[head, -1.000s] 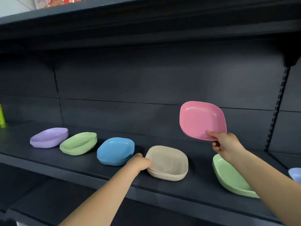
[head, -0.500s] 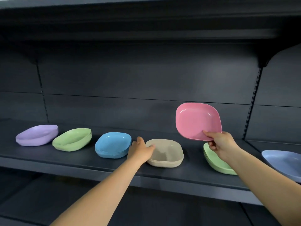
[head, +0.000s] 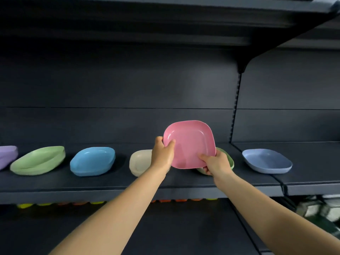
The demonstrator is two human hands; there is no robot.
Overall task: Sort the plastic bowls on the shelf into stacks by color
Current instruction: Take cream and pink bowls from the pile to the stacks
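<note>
Pink bowl (head: 189, 144) held tilted above the shelf (head: 110, 183), between the beige bowl (head: 139, 161) and a green bowl (head: 228, 159). Probably light, stiff, smooth plastic — best taken by the rim. Gripped at lower edge by right hand (head: 215, 162); left hand (head: 162, 153), on the beige bowl a second before, now clasped round the left rim.

Both arms reach forward; left hand (head: 162, 155) and right hand (head: 214, 163) grip with curled fingers.
</note>
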